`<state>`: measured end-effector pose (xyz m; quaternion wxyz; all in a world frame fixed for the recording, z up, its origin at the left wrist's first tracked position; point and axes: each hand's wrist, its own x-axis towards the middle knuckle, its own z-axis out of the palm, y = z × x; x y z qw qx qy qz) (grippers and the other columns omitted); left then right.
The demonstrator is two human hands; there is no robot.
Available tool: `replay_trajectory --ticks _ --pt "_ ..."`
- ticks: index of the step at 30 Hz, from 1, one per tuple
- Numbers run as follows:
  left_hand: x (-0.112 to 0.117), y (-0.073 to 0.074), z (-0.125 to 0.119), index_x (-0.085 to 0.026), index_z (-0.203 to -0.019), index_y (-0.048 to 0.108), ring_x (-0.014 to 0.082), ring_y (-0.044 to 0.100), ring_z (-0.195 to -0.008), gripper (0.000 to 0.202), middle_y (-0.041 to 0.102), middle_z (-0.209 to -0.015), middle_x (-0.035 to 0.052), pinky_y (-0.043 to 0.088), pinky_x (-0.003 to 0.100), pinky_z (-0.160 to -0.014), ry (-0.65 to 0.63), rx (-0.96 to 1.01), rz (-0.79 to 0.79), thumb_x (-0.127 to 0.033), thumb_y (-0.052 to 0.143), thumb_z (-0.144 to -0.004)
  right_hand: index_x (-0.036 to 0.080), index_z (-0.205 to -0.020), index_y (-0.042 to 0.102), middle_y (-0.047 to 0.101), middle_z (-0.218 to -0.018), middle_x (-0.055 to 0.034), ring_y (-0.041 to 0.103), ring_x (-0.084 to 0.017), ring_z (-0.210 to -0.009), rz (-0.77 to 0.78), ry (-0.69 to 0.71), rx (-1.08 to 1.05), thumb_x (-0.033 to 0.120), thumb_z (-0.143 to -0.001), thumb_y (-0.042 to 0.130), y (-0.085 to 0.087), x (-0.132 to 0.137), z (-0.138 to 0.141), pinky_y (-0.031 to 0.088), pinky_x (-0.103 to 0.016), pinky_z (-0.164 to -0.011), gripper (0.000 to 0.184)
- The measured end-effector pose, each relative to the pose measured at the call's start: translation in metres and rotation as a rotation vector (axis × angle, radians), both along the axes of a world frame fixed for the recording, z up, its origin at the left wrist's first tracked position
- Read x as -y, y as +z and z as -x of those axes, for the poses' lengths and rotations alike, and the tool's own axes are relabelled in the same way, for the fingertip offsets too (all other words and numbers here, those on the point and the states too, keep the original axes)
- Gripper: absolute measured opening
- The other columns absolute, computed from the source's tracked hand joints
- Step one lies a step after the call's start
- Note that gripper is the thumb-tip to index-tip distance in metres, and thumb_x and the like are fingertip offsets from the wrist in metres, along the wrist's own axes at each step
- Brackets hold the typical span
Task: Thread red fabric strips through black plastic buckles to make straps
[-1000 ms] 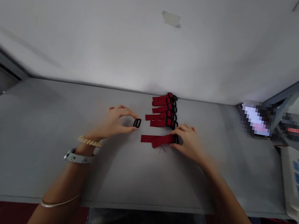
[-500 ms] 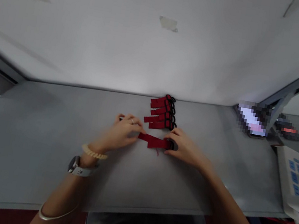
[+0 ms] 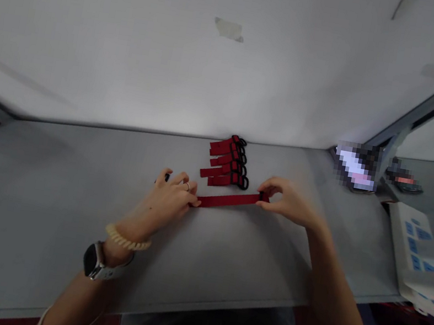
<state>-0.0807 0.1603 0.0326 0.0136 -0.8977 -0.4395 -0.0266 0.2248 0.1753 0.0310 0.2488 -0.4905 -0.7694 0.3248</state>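
A flat red fabric strap (image 3: 228,200) runs between the two hands. Thumb and finger of the left hand (image 3: 171,199) are closed on one end; a small black piece (image 3: 167,177) sits among its other fingers. The right hand (image 3: 289,200) pinches the opposite end at a black buckle (image 3: 261,195), fingertips nearly together. The strap is drawn out almost straight, just in front of a row of folded red straps (image 3: 220,179) with rounded black rings (image 3: 244,183), over the smooth grey table (image 3: 65,214). A twisted cream band (image 3: 126,238) circles the left wrist, beside a watch (image 3: 90,259).
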Motion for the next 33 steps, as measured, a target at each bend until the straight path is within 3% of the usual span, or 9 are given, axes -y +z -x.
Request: replay_trajectory --ticks 8,13,17,19,25,30,33 --pt "0.003 -0.001 0.001 -0.03 -0.079 0.075 0.0252 0.055 -0.096 0.026 0.069 -0.09 0.0018 0.03 0.049 -0.093 0.009 0.017 -0.014 -0.009 0.06 -0.084 0.019 -0.084 0.068 0.068 -0.083 -0.0035 0.064 -0.018 -0.078 0.149 0.047 -0.161 0.033 -0.069 0.077 0.009 0.0 -0.007 0.053 -0.034 -0.078 0.023" --pt "0.005 0.0 -0.013 -0.022 -0.083 0.072 0.0243 0.058 -0.099 0.023 0.069 -0.103 0.0047 0.036 0.044 -0.088 -0.025 0.119 0.007 -0.011 0.052 -0.089 0.02 -0.092 0.069 0.067 -0.093 -0.005 0.063 -0.018 -0.086 0.091 0.067 -0.251 0.037 -0.071 0.078 0.007 0.0 -0.005 0.052 -0.036 -0.085 0.028" --pt "0.012 -0.004 -0.029 -0.025 -0.118 0.065 0.0228 0.057 -0.114 0.032 0.065 -0.128 0.0055 0.037 0.043 -0.094 -0.177 0.203 0.095 -0.015 0.046 -0.095 0.021 -0.092 0.069 0.067 -0.095 -0.0054 0.062 -0.019 -0.086 0.049 0.113 -0.185 0.038 -0.073 0.077 -0.001 -0.003 -0.002 0.052 -0.036 -0.084 0.027" --pt "0.016 -0.007 -0.034 -0.024 -0.126 0.06 0.0231 0.057 -0.118 0.033 0.062 -0.134 0.0058 0.037 0.043 -0.095 -0.228 0.177 0.125 -0.019 0.046 -0.097 0.021 -0.093 0.069 0.067 -0.096 -0.0053 0.062 -0.018 -0.085 0.04 0.134 -0.144 0.037 -0.074 0.076 -0.004 -0.004 -0.003 0.052 -0.036 -0.083 0.026" --pt "0.02 -0.012 -0.039 -0.019 -0.12 0.064 0.0255 0.059 -0.113 0.028 0.064 -0.131 0.0083 0.038 0.047 -0.096 -0.214 0.102 0.107 -0.019 0.046 -0.098 0.02 -0.09 0.069 0.068 -0.092 -0.0051 0.063 -0.019 -0.083 0.037 0.085 -0.028 0.033 -0.073 0.074 -0.003 -0.007 -0.021 0.053 -0.036 -0.08 0.022" --pt "0.021 -0.009 -0.038 -0.019 -0.116 0.065 0.0254 0.058 -0.114 0.028 0.065 -0.129 0.0091 0.04 0.045 -0.095 -0.233 0.138 0.134 -0.017 0.046 -0.097 0.02 -0.089 0.07 0.069 -0.089 -0.0055 0.064 -0.021 -0.081 -0.05 -0.111 0.133 0.031 -0.072 0.075 -0.009 -0.013 -0.039 0.053 -0.037 -0.076 0.021" --pt "0.023 -0.008 -0.04 -0.018 -0.118 0.064 0.0255 0.057 -0.115 0.028 0.064 -0.128 0.0096 0.043 0.043 -0.094 -0.253 0.166 0.196 -0.017 0.05 -0.094 0.019 -0.085 0.07 0.068 -0.085 -0.0061 0.064 -0.021 -0.076 -0.087 -0.136 0.253 0.028 -0.07 0.078 -0.017 -0.018 -0.036 0.053 -0.035 -0.07 0.019"
